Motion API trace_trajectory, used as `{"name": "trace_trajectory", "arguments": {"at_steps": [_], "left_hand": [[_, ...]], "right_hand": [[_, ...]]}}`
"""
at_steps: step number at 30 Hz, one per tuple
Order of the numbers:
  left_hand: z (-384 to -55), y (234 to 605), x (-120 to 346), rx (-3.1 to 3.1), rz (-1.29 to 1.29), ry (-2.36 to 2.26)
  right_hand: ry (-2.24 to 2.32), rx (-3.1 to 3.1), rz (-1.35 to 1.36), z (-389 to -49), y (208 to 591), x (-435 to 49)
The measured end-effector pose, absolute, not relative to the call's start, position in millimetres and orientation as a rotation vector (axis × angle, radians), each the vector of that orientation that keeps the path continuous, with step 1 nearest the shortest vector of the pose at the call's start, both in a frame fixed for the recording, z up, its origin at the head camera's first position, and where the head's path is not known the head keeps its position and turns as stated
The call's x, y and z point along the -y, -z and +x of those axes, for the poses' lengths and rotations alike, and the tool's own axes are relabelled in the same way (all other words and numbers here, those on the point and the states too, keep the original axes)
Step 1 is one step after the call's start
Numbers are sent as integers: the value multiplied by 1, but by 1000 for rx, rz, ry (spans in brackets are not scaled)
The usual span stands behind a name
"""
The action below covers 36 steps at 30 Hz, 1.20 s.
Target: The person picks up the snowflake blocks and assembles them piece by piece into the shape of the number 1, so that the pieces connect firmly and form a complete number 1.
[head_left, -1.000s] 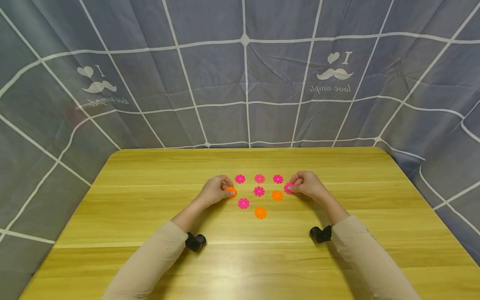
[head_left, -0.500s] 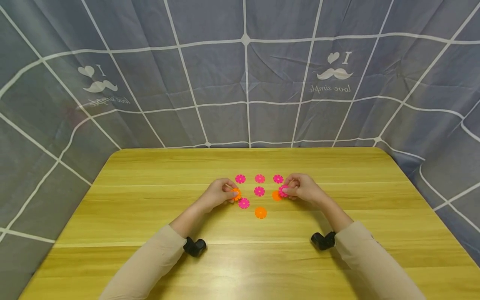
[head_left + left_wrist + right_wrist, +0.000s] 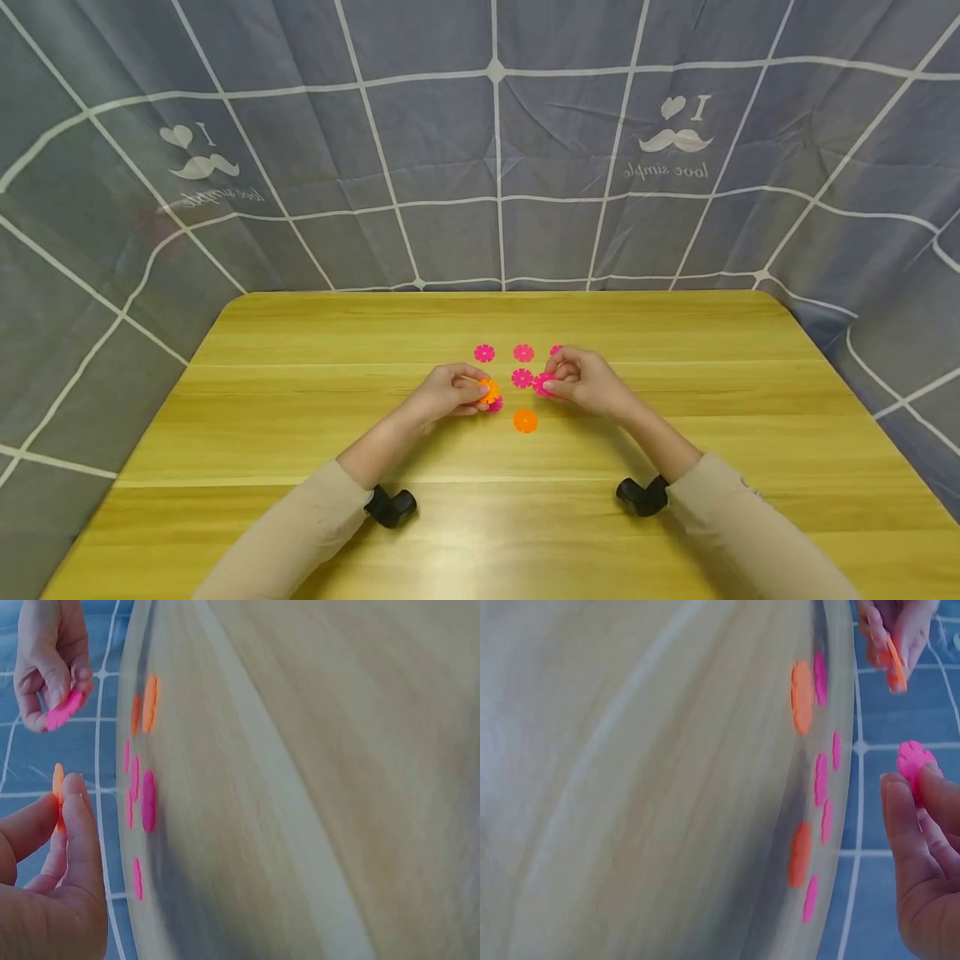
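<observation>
My left hand (image 3: 448, 393) pinches an orange notched disc (image 3: 491, 390) between thumb and fingers, raised off the table. A matching pink notched disc (image 3: 542, 384) is pinched in my right hand (image 3: 594, 385), also lifted. The two held discs face each other, a small gap apart. Below the left hand a pink disc (image 3: 497, 406) on the table is partly covered. Another orange disc (image 3: 800, 855) lies under the right hand; in the head view that hand hides it.
Several more discs lie flat on the wooden table (image 3: 300, 350): pink ones in a back row (image 3: 484, 353), a pink one in the middle (image 3: 522, 378) and an orange one in front (image 3: 525, 421). A grey checked curtain (image 3: 435, 167) hangs behind the table.
Both hands have moved inward with their discs, the left to the right and the right to the left, so the held discs are closer together. The discs on the table stay put.
</observation>
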<state>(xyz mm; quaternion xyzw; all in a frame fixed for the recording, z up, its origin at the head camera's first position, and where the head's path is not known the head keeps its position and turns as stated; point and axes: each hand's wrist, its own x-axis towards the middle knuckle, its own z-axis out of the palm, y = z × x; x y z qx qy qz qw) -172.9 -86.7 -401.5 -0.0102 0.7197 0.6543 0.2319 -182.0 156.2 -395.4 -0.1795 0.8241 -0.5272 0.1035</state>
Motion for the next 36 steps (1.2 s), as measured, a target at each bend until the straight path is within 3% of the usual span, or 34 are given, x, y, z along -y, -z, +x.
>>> {"name": "trace_trajectory", "arguments": {"at_steps": [18,36], "left_hand": [[-152,392,74,-1779,-47,-1959],[-148,392,72,-1711,-6,-1994]], "right_hand": [[1376,-2686,-948,-155,388,-139],[1291,-2771,-1064,-145,384,-135]]}}
